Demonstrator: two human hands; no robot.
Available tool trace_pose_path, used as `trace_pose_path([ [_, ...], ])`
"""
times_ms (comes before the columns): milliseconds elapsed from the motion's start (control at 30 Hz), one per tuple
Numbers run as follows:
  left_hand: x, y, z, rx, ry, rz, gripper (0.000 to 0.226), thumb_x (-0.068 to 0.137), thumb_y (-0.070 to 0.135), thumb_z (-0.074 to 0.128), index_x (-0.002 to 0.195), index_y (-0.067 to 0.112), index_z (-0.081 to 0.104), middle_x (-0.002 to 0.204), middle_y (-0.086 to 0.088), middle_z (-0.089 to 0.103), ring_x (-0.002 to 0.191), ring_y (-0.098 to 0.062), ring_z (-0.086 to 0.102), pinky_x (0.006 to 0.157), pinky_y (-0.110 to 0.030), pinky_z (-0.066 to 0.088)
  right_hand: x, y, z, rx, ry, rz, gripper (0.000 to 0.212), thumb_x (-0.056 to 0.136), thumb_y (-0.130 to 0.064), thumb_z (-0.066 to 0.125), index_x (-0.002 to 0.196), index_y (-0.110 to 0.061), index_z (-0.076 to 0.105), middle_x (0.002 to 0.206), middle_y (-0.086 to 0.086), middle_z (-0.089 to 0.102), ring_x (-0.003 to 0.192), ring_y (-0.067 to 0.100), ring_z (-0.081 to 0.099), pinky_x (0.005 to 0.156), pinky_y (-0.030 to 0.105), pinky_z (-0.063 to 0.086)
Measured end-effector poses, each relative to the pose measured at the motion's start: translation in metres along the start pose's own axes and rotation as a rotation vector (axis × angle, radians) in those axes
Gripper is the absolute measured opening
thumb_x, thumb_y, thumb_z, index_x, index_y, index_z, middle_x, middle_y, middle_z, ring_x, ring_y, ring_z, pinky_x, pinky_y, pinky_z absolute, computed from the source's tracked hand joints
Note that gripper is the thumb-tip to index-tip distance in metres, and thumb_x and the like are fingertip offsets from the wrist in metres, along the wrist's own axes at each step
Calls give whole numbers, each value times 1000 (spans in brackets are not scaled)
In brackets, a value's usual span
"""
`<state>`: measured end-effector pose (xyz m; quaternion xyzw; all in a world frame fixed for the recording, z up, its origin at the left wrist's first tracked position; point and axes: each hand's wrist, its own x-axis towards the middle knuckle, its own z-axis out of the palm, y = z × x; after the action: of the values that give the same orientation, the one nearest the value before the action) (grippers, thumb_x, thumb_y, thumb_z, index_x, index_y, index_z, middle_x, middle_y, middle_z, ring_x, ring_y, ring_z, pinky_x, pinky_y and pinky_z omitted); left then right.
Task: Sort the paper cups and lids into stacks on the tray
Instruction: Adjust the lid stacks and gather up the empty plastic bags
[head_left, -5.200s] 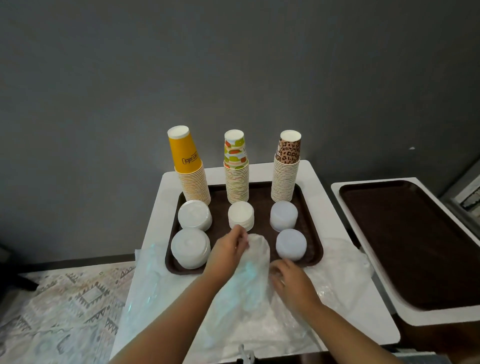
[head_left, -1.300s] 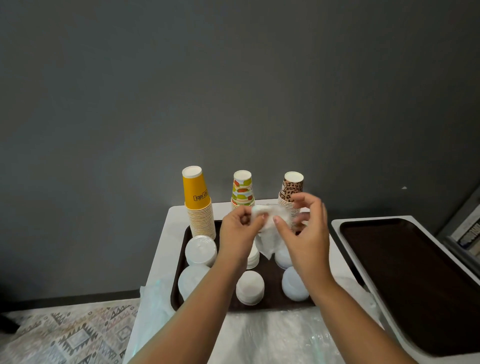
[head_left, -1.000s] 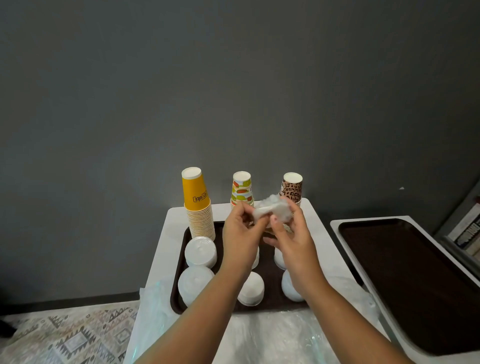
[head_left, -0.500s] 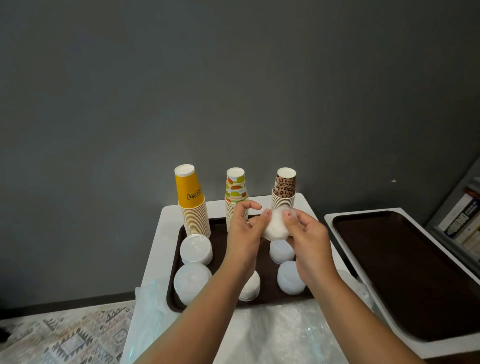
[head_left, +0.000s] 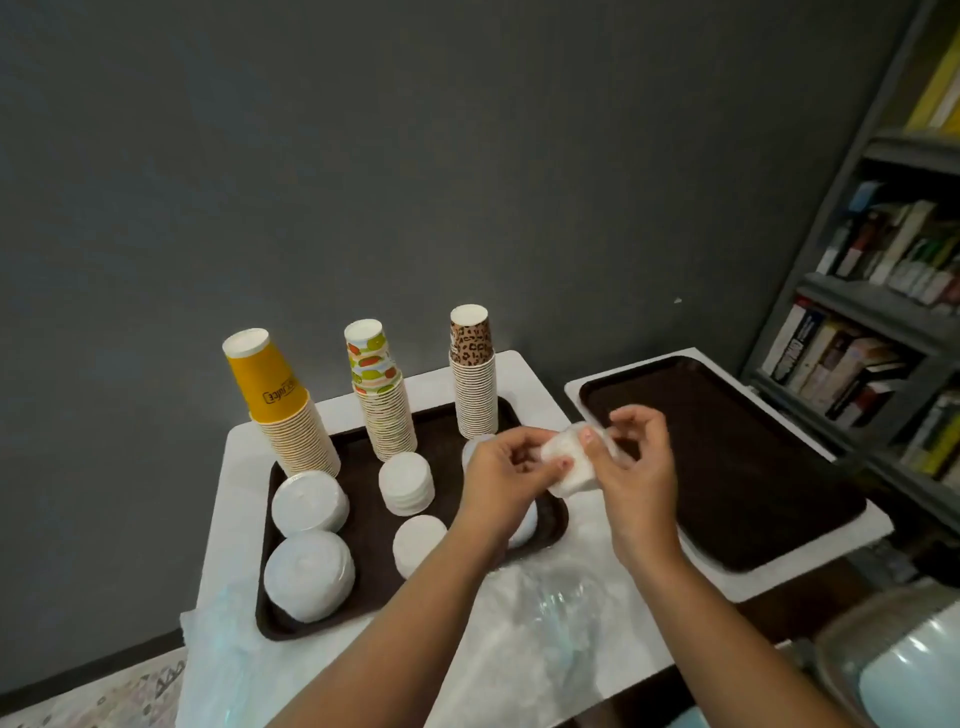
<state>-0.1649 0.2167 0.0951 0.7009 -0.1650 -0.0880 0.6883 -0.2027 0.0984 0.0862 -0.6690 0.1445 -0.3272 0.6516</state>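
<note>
A brown tray (head_left: 363, 525) holds three upside-down cup stacks at the back: yellow (head_left: 280, 400), fruit-patterned (head_left: 379, 395) and leopard-print (head_left: 471, 374). In front stand several white lid stacks, among them two large ones (head_left: 310, 503) (head_left: 309, 576) and two smaller ones (head_left: 406, 483) (head_left: 418, 543). My left hand (head_left: 501, 475) and my right hand (head_left: 631, 467) hold a crumpled white plastic bag (head_left: 569, 465) between them above the tray's right end. Lid stacks on the right are mostly hidden behind my left hand.
A second brown tray (head_left: 727, 457) lies bare on the white table to the right. Clear plastic bags (head_left: 545, 623) lie on the near table and hang off its left side. A bookshelf (head_left: 883, 291) stands at the right; a glass bowl (head_left: 893, 660) sits at the lower right.
The bag lifted from the table has been squeezed into a small wad. Both hands have carried it rightward, and my view has swung right, bringing in the bookshelf.
</note>
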Motion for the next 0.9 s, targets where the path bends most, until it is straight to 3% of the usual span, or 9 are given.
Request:
trace_pose_path([
  [67,1,-4,15,8,17,-11,19,80,-2,70,85,16,67,78,-2,67,74,-12,61,69,-22,53,-4,3,-18,-152,-4,-99,26,83,-11,70,93,-32,58,105,-9,50,90,3,58,77,19,50],
  [167,5,-14,37,-45,-7,-35,19,79,-4,70,79,14,65,72,-1,64,69,-13,59,64,-21,51,-12,8,-43,-211,-81,-145,29,77,-10,75,102,-21,66,113,-9,53,102,-1,57,76,7,47],
  [267,4,-24,65,-90,-123,-61,17,80,-4,70,83,13,67,77,-7,68,74,-18,62,65,-23,52,-18,18,-76,-232,-120,-58,36,78,-11,74,111,-23,66,113,-9,61,103,-2,60,75,10,51],
  [400,-3,-36,107,-128,-281,-123,13,81,-4,67,91,5,68,85,-15,68,79,-23,64,73,-31,54,-23,33,-126,-292,-26,43,34,80,-8,73,111,-22,69,106,-8,69,97,0,64,77,11,51],
  [533,-8,-51,148,-46,-417,-169,14,81,-2,69,86,11,67,78,-5,68,72,-15,63,67,-26,53,-31,42,-171,-400,12,125,26,82,-14,71,105,-25,71,98,-13,71,93,5,67,81,28,56],
  [600,-12,-58,169,23,-491,-187,15,81,0,70,82,14,66,70,5,67,67,-9,62,64,-22,53,-38,45,-195,-456,37,171,21,83,-15,71,100,-27,70,93,-14,70,90,5,66,79,26,56],
  [767,-27,-86,228,258,-636,-140,13,81,6,71,82,17,65,72,1,62,68,-14,57,74,-38,55,-54,67,-256,-764,151,139,14,79,-15,75,90,-22,70,83,-7,65,78,11,59,64,21,46],
  [900,-42,-107,273,398,-691,-77,13,82,7,69,93,10,64,72,10,58,63,-4,53,64,-10,44,-66,84,-300,-840,192,200,19,80,-14,73,87,-28,63,83,-11,62,76,4,55,66,14,41],
])
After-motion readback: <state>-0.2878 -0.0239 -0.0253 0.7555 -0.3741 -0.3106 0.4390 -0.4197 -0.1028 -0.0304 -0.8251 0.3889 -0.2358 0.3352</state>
